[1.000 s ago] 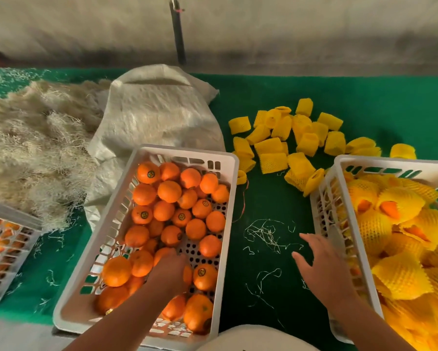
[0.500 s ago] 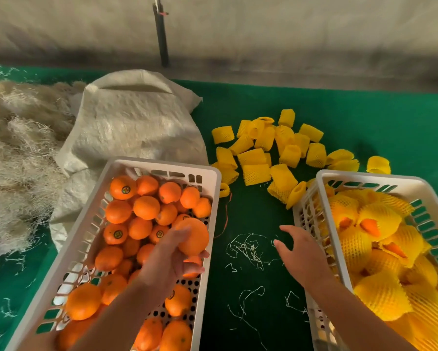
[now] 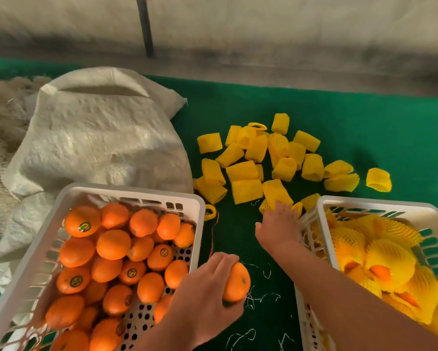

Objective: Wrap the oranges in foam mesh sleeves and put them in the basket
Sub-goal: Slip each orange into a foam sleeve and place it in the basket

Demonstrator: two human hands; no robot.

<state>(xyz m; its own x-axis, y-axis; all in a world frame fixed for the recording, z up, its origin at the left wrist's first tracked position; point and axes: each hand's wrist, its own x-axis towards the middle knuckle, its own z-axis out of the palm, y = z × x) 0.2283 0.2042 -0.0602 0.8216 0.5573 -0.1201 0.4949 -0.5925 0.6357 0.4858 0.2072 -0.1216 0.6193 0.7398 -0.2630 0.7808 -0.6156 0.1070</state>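
Since the earlier frame the left hand has carried the round orange fruit out of the white plastic crate of oranges – fingers curled over it, above green felt. Right hand, fingers spread, has reached the nearest yellow foam mesh sleeve beside the white basket of wrapped oranges. Grey wall far.

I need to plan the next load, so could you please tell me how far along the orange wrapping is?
Done: the white plastic basket on the right already holds many oranges in yellow foam mesh.

In hand: the left hand grips one bare orange between the baskets; the right hand reaches a loose yellow foam mesh sleeve.

Left: the white plastic basket on the left is still full of bare oranges.
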